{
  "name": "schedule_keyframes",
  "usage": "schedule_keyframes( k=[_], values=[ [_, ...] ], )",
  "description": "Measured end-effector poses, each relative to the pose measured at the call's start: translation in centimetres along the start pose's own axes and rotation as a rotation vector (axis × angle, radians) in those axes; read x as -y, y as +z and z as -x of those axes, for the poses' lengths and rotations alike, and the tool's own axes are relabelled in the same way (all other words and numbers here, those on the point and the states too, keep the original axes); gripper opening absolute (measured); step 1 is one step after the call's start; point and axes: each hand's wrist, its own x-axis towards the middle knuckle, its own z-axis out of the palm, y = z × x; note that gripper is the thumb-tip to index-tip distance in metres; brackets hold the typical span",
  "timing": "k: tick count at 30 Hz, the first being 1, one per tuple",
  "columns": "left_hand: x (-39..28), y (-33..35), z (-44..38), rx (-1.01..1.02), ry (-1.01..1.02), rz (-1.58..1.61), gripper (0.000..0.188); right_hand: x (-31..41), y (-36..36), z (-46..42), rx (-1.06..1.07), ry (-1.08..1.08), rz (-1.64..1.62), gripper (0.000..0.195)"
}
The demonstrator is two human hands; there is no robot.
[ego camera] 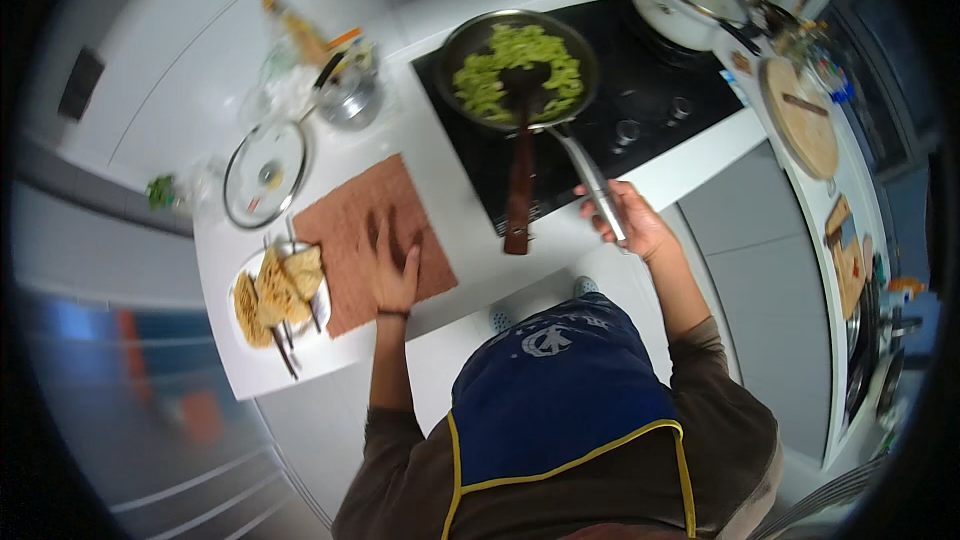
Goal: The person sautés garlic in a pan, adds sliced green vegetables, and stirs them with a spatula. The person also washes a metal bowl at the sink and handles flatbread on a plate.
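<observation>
My right hand grips the metal handle of a frying pan on the black cooktop. Chopped green vegetable pieces lie spread inside the pan. A dark brown spatula rests with its head among them, its handle reaching past the cooktop's front edge. On the left, my left hand is over a reddish-brown cloth, fingers apart and holding nothing; whether it presses on the cloth I cannot tell. Just left of the cloth stands a white plate with pieces of flatbread and chopsticks.
A glass lid lies on the white counter near a metal kettle. At the cooktop's back right stands a lidded white pot. Along the right counter are a round wooden board and a cleaver.
</observation>
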Motion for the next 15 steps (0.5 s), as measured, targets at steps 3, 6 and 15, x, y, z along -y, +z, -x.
schedule_keyframes(
  k=[3, 6, 15],
  values=[
    [-1.9, 1.7, 4.2, -0.142, -0.143, 0.273, 0.040, -0.4, -1.2, 0.3, 0.083, 0.019, -0.032, 0.048],
    [-11.4, -2.0, 0.8, -0.116, -0.210, 0.577, 0.041, -1.1, -1.1, -0.7, 0.228, 0.076, -0.289, 0.040],
    [-23.8, -4.5, -6.7, 0.513, -0.123, -0.430, 0.055, 4.9, -3.8, 0.7, 0.150, 0.309, 0.000, 0.016]
  ],
)
